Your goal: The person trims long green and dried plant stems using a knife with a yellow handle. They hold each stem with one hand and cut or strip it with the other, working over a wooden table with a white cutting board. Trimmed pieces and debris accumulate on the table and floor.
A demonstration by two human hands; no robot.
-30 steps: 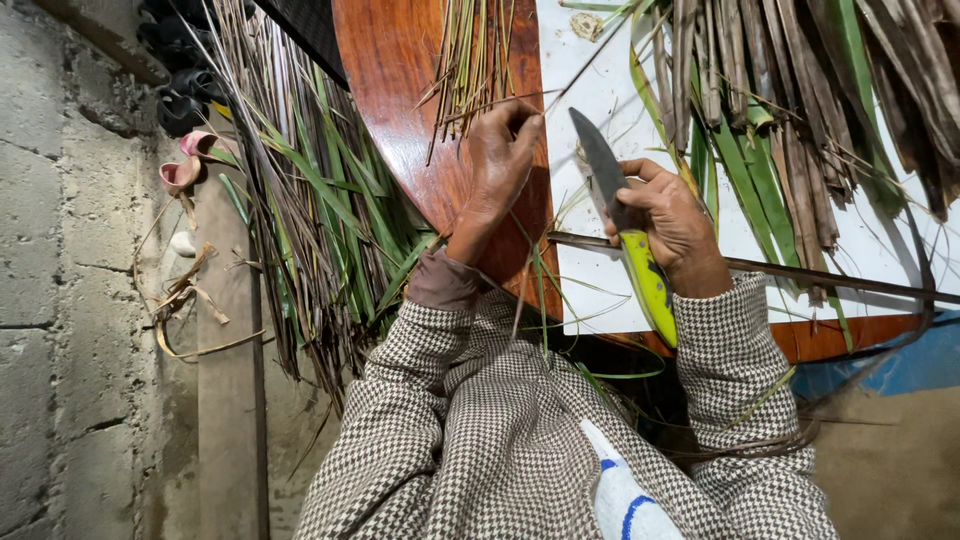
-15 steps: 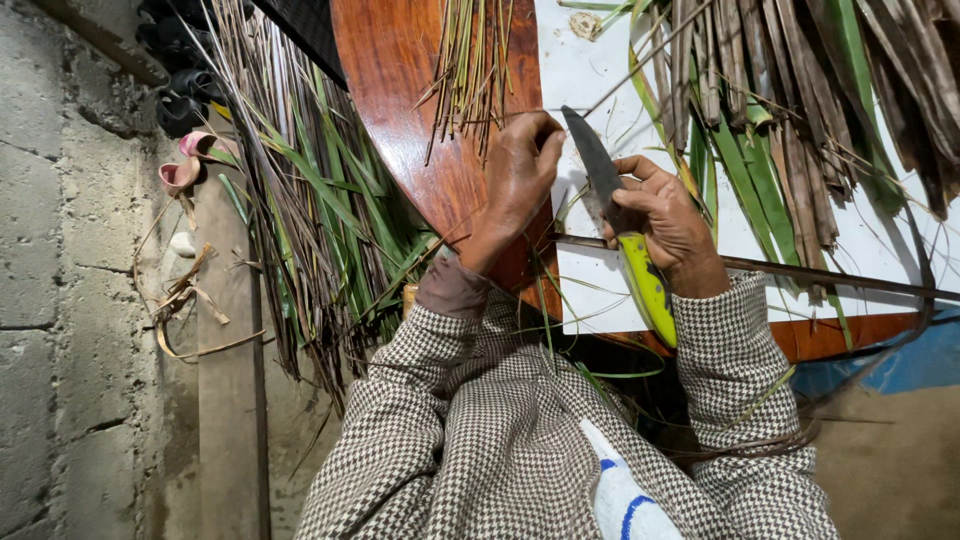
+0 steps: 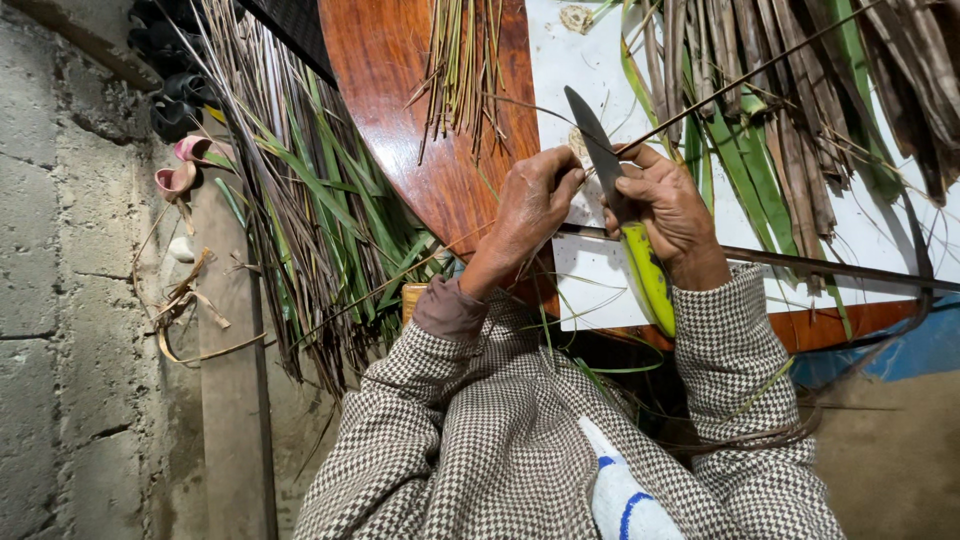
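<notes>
— Since the last frame, the left hand [image 3: 530, 205] has slid right to meet the knife [image 3: 620, 215].
— Grips?
— Left pinches a thin rib [image 3: 760, 60]; right hand [image 3: 672, 212] is closed on the knife.
— Progress?
— Some stripped ribs [image 3: 462, 65] lie far left; many leaves [image 3: 790, 120] wait right.

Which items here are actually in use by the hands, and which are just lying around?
In use:
- knife, yellow handle, in right hand
- thin leaf rib at the blade, pinched by left hand
- white board under the hands

Lying about:
- pile of green and dry palm leaves at the left
- bundle of stripped ribs on the round wooden table
- footwear by the wall
</notes>
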